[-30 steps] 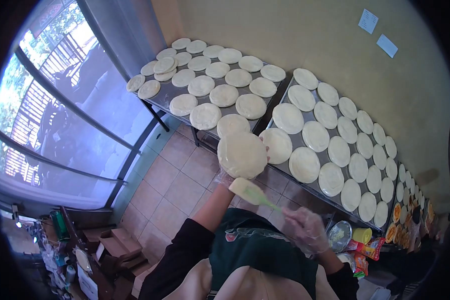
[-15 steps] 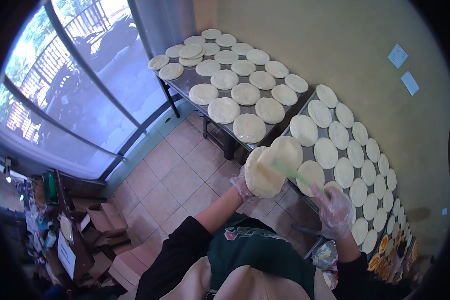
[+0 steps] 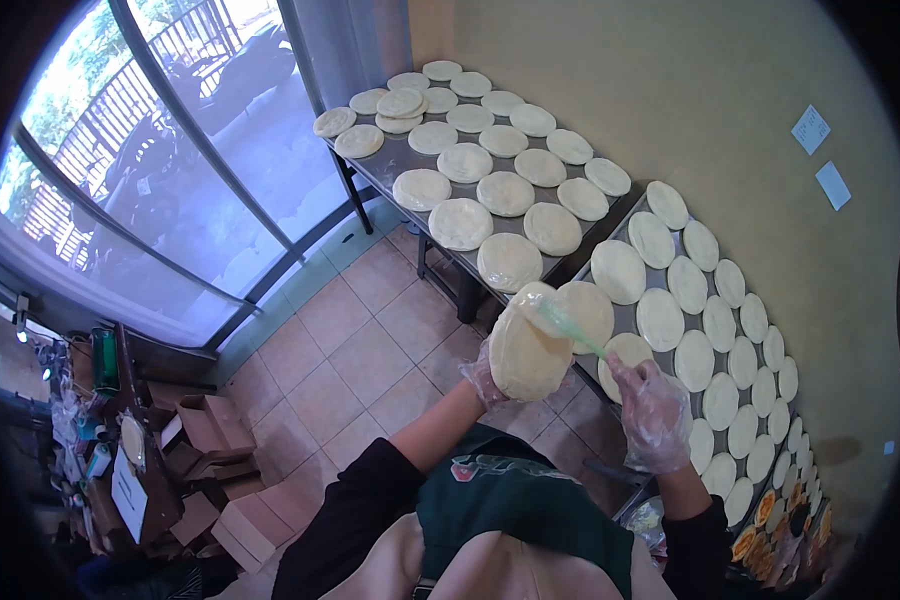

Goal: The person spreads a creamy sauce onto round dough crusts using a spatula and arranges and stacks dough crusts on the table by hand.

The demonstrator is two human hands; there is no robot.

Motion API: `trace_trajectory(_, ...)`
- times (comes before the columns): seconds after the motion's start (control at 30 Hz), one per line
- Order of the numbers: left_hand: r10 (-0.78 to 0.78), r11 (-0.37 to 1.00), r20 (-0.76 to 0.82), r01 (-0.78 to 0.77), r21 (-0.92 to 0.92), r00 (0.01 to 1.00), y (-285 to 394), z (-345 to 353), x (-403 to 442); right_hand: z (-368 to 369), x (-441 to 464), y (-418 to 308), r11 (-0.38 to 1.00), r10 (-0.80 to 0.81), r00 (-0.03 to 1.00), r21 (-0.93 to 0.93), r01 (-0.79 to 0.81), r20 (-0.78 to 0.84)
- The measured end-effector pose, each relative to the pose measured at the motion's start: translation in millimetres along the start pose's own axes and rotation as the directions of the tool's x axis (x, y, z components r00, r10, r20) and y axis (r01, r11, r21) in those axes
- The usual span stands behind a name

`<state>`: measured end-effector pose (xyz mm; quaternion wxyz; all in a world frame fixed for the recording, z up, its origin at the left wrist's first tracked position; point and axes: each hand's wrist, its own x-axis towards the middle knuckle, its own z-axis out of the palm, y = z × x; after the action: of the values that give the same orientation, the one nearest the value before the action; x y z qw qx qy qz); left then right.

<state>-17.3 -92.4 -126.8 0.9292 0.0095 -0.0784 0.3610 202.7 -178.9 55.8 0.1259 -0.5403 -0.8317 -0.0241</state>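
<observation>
My left hand [image 3: 482,380], in a clear plastic glove, supports a round pale pizza base [image 3: 530,355] from beneath and holds it tilted; most of its fingers are hidden behind the dough. In my right hand [image 3: 655,415], also gloved, is a pastry brush [image 3: 582,337] with a green handle. Its bristles rest on the upper part of the base, which looks shiny there. Just behind the held base, another pizza base [image 3: 587,316] lies at the near edge of the right-hand table.
Rows of pale dough rounds cover the far metal table [image 3: 395,160] and the right-hand table [image 3: 625,317]. Some rounds at lower right [image 3: 767,508] carry orange topping. Open cardboard boxes [image 3: 215,435] stand on the tiled floor [image 3: 370,365] at left, beside a large window [image 3: 205,130].
The brush has moved up across the base toward its top edge, and my right hand has shifted slightly left. The base is tilted more steeply. The view has turned a little.
</observation>
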Motion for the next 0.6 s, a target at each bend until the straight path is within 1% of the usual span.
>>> trace_trajectory(0.07, -0.067, 0.995, -0.064, 0.062, -0.083, 0.996, 0, 6, -4, 14, 6, 12, 0.997, 0.081, 0.994, -0.001, -0.082, -0.066)
trace_trajectory(0.1, -0.061, 0.995, -0.065, 0.055, -0.081, 0.996, 1, 11, -6, 14, 9, 13, 0.997, 0.075, 0.995, 0.001, -0.075, -0.066)
trace_trajectory(0.17, -0.03, 0.998, -0.004, 0.029, -0.056, 1.0, 2, 21, -10, 12, 14, 11, 0.987, 0.119, 0.987, 0.119, -0.106, -0.106)
trace_trajectory(0.2, -0.021, 0.998, -0.011, 0.02, -0.055, 1.0, 4, 20, -12, 14, 16, 9, 0.987, 0.113, 0.988, 0.127, -0.099, -0.102)
trace_trajectory(0.27, -0.028, 0.996, -0.06, 0.023, -0.088, 0.998, 9, 20, -12, 20, 20, 2, 0.978, 0.016, 0.996, 0.211, 0.004, -0.092)
trace_trajectory(0.3, -0.025, 0.997, -0.064, 0.02, -0.079, 0.998, 13, 20, -13, 28, 24, 5, 0.976, 0.014, 0.995, 0.217, 0.008, -0.098)
trace_trajectory(0.37, 0.058, 0.998, -0.054, -0.059, -0.021, 0.997, 23, 21, -17, 49, 36, 17, 0.978, 0.087, 0.987, 0.2, -0.058, -0.138)
trace_trajectory(0.4, 0.066, 0.998, -0.051, -0.066, -0.011, 0.997, 31, 22, -18, 54, 43, 17, 0.978, 0.078, 0.986, 0.203, -0.047, -0.145)
trace_trajectory(0.47, 0.085, 0.992, -0.048, -0.089, -0.086, 0.995, 49, 26, -18, 61, 57, 14, 0.955, 0.142, 0.971, 0.286, -0.083, -0.192)
trace_trajectory(0.5, 0.094, 0.992, -0.048, -0.097, -0.082, 0.994, 58, 29, -18, 58, 65, 4, 0.947, 0.166, 0.977, 0.299, -0.12, -0.135)
trace_trajectory(0.53, 0.197, 0.775, -0.122, -0.078, 0.627, 0.973, 67, 31, -18, 64, 76, -5, 0.946, 0.162, 0.977, 0.304, -0.115, -0.136)
trace_trajectory(0.57, 0.32, 0.144, -0.107, 0.064, 0.988, 0.941, 78, 34, -18, 71, 87, -13, 0.945, 0.132, 0.983, 0.314, -0.086, -0.128)
trace_trajectory(0.6, 0.322, 0.14, -0.108, 0.066, 0.988, 0.941, 97, 16, -18, 79, 100, -17, 0.944, 0.103, 0.987, 0.324, -0.059, -0.121)
